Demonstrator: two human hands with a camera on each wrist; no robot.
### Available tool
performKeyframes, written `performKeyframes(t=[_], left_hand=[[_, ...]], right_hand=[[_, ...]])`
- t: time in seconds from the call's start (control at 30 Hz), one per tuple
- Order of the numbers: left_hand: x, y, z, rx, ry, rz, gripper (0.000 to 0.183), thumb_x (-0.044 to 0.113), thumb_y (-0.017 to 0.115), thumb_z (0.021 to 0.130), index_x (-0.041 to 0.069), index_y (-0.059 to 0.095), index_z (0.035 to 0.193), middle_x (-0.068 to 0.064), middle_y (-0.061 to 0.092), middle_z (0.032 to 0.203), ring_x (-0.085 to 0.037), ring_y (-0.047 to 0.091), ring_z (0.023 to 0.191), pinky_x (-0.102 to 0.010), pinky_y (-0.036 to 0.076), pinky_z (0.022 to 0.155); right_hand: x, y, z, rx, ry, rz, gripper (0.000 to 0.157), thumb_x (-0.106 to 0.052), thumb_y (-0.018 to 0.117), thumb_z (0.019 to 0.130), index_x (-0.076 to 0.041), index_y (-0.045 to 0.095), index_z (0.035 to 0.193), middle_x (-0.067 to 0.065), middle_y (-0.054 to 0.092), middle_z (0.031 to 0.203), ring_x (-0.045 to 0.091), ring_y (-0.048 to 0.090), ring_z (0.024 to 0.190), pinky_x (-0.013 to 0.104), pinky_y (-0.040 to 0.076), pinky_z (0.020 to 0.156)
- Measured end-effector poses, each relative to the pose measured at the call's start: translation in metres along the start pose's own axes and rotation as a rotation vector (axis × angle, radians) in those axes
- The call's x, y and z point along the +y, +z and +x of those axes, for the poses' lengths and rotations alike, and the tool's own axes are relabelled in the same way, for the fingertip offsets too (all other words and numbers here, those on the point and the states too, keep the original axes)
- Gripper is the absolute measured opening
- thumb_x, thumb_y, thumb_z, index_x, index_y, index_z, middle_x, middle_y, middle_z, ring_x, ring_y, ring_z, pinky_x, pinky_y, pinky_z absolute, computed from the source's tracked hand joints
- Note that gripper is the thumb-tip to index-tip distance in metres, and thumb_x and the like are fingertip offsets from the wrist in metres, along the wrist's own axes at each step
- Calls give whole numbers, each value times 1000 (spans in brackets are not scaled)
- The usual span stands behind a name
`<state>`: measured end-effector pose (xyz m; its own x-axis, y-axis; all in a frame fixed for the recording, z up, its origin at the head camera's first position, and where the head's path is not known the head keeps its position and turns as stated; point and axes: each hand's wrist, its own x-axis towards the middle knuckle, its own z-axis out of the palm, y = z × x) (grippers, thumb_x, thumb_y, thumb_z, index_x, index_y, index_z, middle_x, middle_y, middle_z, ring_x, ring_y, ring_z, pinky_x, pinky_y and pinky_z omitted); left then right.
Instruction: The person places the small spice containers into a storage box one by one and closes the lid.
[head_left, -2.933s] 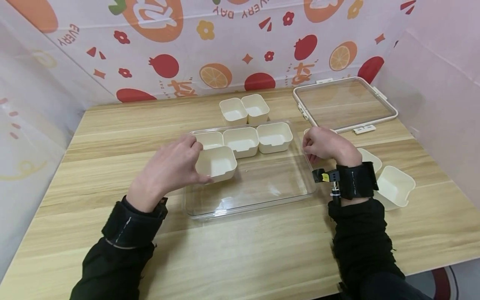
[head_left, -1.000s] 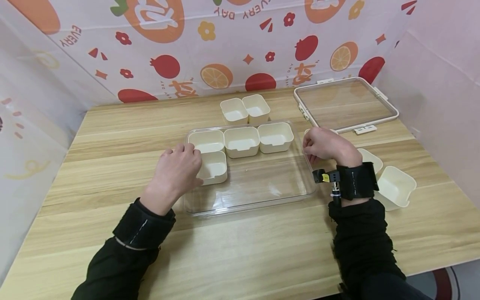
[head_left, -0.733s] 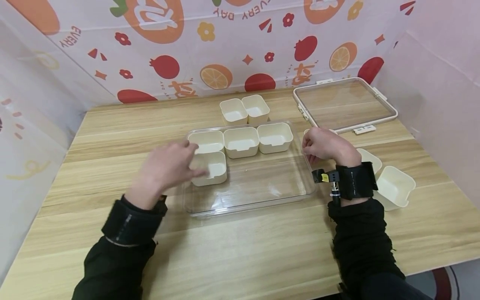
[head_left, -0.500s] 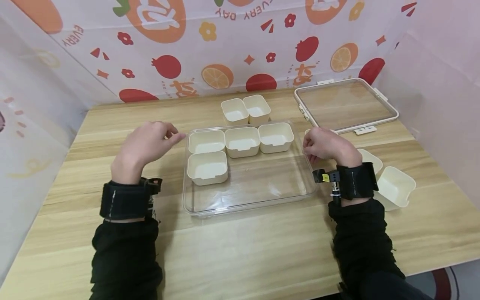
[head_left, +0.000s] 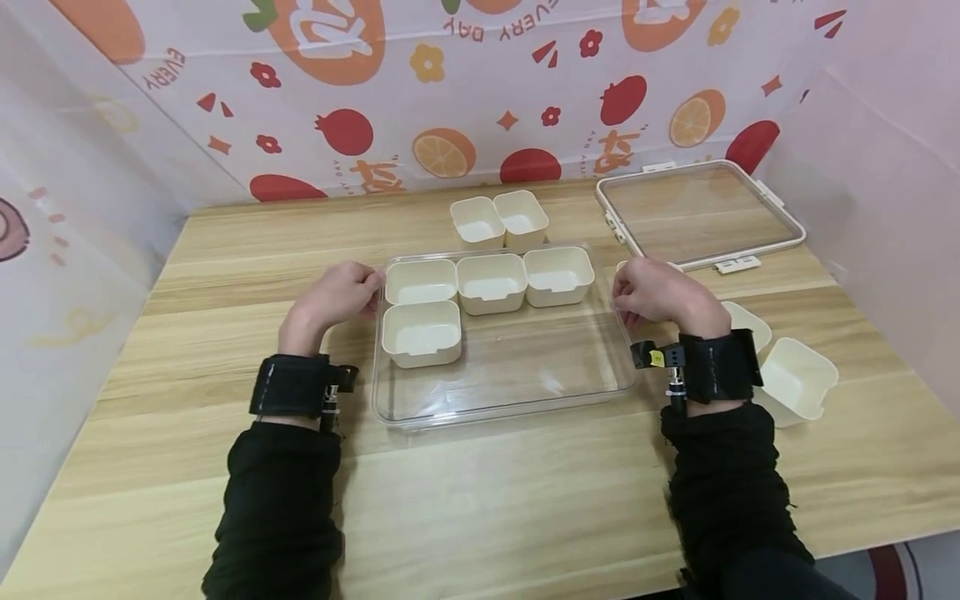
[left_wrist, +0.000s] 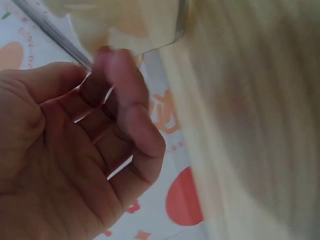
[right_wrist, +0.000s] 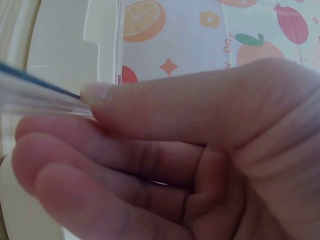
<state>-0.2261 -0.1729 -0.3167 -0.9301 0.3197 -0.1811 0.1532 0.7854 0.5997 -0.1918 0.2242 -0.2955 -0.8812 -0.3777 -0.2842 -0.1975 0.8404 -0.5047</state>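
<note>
A clear rectangular storage box (head_left: 540, 358) lies on the table between my hands. Inside it, several cream bins stand in a row along the far side, and one more cream bin (head_left: 422, 337) sits in front at the left. My left hand (head_left: 335, 296) is at the box's far left corner; in the left wrist view its thumb (left_wrist: 60, 80) and curled fingers meet at the rim. With my right hand (head_left: 660, 293) I pinch the opposite rim, the thumb (right_wrist: 150, 107) above and the fingers curled below, as the right wrist view shows.
Two cream bins (head_left: 498, 221) stand behind the box. A clear lid with a white frame (head_left: 701, 212) lies at the back right. More cream bins (head_left: 797, 379) stand beside my right forearm, one partly hidden by my right hand. A printed cloth (head_left: 480, 100) hangs behind the table.
My left hand set a cream bin down inside the box at the left, let go, lifted away leftward, then came to the box's left rim. My right hand stayed at the right rim.
</note>
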Motion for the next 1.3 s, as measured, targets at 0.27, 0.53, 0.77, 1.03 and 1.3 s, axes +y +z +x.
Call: performKeyframes(t=[0.27,0.53,0.77,1.03,1.3], left_hand=[[-4,11,7,4,6,-31,43,24,25,98,0,51,73,-8,49,63,-20,45,58,-32,36,57],[-4,12,5,2,7,-24,42,22,24,98,1,49,71,-7,48,59,-19,43,54,-31,34,53],[-2,12,4,3,7,-16,42,22,24,97,1,49,71,-6,49,59,-19,43,54,-32,34,53],[-2,10,4,5,5,-9,43,23,23,97,1,49,72,-5,48,59,-19,42,54,-32,34,53],[-1,11,5,-4,12,7,46,25,21,98,1,50,70,-7,48,58,-20,40,53,-32,33,53]], right_hand=[[4,2,-1,11,12,-6,11,-3,52,86,3,59,82,7,62,64,16,59,57,34,50,57],[4,5,0,11,3,-7,11,-3,52,87,4,60,83,8,62,64,15,59,57,33,51,57],[5,-5,-11,144,26,-24,15,-9,56,85,5,57,92,15,62,79,22,57,70,39,48,62],[14,-16,-19,263,75,-71,42,-17,60,85,7,46,116,29,47,115,38,44,102,55,39,84],[29,-19,-20,232,112,-71,65,-14,64,80,3,31,133,28,30,135,41,22,123,58,21,100]])
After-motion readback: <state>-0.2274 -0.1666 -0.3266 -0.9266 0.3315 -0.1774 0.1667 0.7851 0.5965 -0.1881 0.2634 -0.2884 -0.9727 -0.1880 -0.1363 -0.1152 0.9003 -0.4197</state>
